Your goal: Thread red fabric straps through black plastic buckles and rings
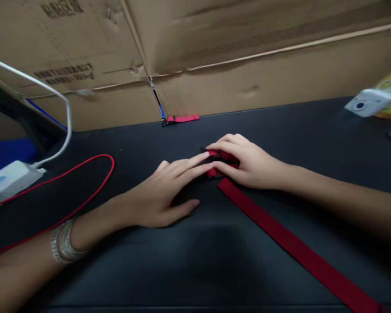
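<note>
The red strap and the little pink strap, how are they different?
The long red strap is far longer than the short pink strap. The long one is dark red; the short one is a brighter pinkish red. The long one runs across the dark mat and bunches under the right hand and left hand; the short one lies at the mat's far edge beside a black buckle. Both are flat bands.

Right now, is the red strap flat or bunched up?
Mostly flat: the red strap lies straight along the dark tabletop, and its far end goes under the right hand.
</note>
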The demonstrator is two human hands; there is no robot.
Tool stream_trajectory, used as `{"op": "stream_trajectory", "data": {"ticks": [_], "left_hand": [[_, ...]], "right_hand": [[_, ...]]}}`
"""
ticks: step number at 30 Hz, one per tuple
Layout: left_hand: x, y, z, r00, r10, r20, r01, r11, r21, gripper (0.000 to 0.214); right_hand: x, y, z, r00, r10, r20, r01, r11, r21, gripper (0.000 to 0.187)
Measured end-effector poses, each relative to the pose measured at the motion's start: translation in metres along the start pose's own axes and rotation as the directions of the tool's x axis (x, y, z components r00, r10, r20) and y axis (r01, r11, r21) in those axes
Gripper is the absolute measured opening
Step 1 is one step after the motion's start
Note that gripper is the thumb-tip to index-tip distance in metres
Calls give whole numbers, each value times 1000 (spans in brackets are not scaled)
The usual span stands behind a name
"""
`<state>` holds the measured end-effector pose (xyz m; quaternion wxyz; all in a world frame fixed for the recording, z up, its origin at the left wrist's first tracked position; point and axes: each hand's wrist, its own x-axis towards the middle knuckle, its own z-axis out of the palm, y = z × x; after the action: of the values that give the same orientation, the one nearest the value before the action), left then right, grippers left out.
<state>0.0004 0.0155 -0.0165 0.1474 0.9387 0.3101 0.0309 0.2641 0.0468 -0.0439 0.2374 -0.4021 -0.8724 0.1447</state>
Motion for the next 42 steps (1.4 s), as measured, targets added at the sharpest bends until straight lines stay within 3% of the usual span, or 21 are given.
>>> {"op": "stream_trajectory", "data": {"ticks": [5,9,13,15,17,19,21,23,27,31,33,34,36,38,42], "left_hand": [[5,1,-1,999,38,36,-38,999,8,73],[7,1,-1,998,33,48,-34,999,18,69],[6,1,0,999,37,31,-38,999,15,65],[5,1,1,999,33,2,-33,999,9,63],[3,2,2,1000,4,-30,-4,1000,13,60],[3,2,3,998,-25,-61,27,999,26,59],[2,2,3,994,-46,-99,49,998,37,58],[3,1,4,986,-88,-143,95,995,43,55],[5,-1,6,947,-206,-246,219,975,26,48],[4,-2,8,920,-222,-323,242,970,20,41],[1,-2,9,931,-184,-314,189,982,-14,31],[0,-1,10,936,-164,-311,164,986,-27,26],[-3,2,11,942,-138,-306,139,990,-18,19],[-5,7,11,940,-134,-313,142,990,2,13],[-7,16,10,963,-6,-271,-3,999,-32,12]], "right_hand": [[-1,1,0,997,-7,-82,14,996,87,45],[-1,6,2,977,108,-186,-105,994,30,46],[-1,6,4,962,172,-213,-189,980,-62,46],[-3,2,2,952,126,-280,-157,983,-93,42],[-5,-4,-1,950,-7,-311,-31,992,-119,33],[-8,-9,-3,960,-166,-227,142,983,-118,29],[-9,-10,-3,966,-239,-101,231,969,-81,32],[-9,-7,-1,982,-182,-55,177,980,-88,35],[-6,1,0,990,-83,-118,64,986,-156,31],[-7,-14,-15,985,48,-165,-94,954,-285,35],[-9,-31,-26,948,284,-140,-317,839,-442,54],[-11,-40,-31,908,412,-71,-385,759,-525,65],[-16,-54,-36,832,541,123,-366,703,-610,71],[-19,-61,-35,811,533,242,-308,740,-598,69],[-24,-57,-24,875,401,270,-247,851,-463,44]]}}
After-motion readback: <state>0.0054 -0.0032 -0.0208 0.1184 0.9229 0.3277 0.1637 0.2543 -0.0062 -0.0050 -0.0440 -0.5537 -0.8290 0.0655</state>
